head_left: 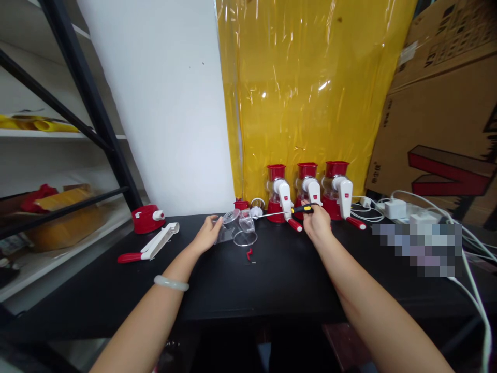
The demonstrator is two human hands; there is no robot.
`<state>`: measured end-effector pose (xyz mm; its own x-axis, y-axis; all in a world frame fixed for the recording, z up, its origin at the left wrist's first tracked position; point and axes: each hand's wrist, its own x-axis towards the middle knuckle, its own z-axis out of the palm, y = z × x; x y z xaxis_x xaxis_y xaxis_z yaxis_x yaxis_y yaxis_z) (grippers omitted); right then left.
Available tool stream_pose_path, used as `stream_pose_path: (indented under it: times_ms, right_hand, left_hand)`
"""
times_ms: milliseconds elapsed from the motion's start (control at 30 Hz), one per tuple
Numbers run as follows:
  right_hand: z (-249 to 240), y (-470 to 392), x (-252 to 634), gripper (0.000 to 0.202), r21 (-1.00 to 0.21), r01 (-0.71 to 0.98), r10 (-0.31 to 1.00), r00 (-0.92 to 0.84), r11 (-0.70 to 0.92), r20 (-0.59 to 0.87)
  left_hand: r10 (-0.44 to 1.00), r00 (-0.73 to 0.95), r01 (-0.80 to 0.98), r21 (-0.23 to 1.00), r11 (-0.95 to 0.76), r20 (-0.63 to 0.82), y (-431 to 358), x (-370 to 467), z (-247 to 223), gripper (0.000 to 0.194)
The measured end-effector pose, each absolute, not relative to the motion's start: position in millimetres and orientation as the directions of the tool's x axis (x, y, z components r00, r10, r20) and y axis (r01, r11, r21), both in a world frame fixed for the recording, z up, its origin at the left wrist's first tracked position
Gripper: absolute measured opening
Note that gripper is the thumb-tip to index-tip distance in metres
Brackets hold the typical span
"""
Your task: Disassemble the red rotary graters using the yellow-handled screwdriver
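My left hand is closed on the left side of a clear plastic housing that lies on the black table. In my right hand is a screwdriver with a black and yellow handle, its long shaft pointing left. The shaft's end meets the clear housing's right part; the exact tip is too small to make out. A small red piece lies in front of the housing, with a tiny metal-coloured bit beside it. Just behind the housing are a metal grater drum and a red part.
Three red and white rotary graters stand at the back. On the left lie a red base and a white crank with red handle. White chargers and cables are at the right, near a large cardboard box.
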<state>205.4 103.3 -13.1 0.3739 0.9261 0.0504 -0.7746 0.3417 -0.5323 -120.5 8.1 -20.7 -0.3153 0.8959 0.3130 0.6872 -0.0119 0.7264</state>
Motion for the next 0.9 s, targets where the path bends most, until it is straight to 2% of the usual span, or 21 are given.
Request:
stream_pose_path:
  times_ms: [100, 367, 467, 600, 767, 900]
  right_hand:
    - [-12.4, 103.1, 205.6, 0.016, -0.527, -0.779, 0.927, 0.371, 0.339, 0.049]
    - [-14.6, 102.3, 209.1, 0.013, -0.642, -0.698, 0.925, 0.376, 0.318, 0.049]
    - [-12.9, 101.3, 209.3, 0.008, -0.619, -0.721, 0.923, 0.384, 0.311, 0.016]
    - [-11.8, 100.6, 209.6, 0.013, -0.576, -0.749, 0.924, 0.380, 0.328, 0.033]
    - [-8.0, 97.6, 207.8, 0.011, -0.538, -0.782, 0.921, 0.388, 0.315, -0.026]
    - [-6.4, 97.4, 205.8, 0.006, -0.554, -0.754, 0.912, 0.410, 0.352, 0.022]
  left_hand:
    - [0.898, -0.318, 0.696, 0.718, 0.003, 0.305, 7.7, -120.1, -20.1, 0.056]
    - [0.904, -0.316, 0.676, 0.737, 0.001, 0.288, 9.0, -120.9, -21.1, 0.056]
    - [0.905, -0.309, 0.667, 0.745, -0.012, 0.292, 10.0, -122.1, -22.2, 0.056]
    - [0.901, -0.309, 0.678, 0.735, -0.015, 0.304, 9.4, -122.2, -21.6, 0.054]
    - [0.900, -0.307, 0.681, 0.732, -0.020, 0.310, 9.4, -121.4, -21.6, 0.057]
    - [0.896, -0.313, 0.686, 0.727, -0.017, 0.316, 8.7, -120.5, -20.8, 0.057]
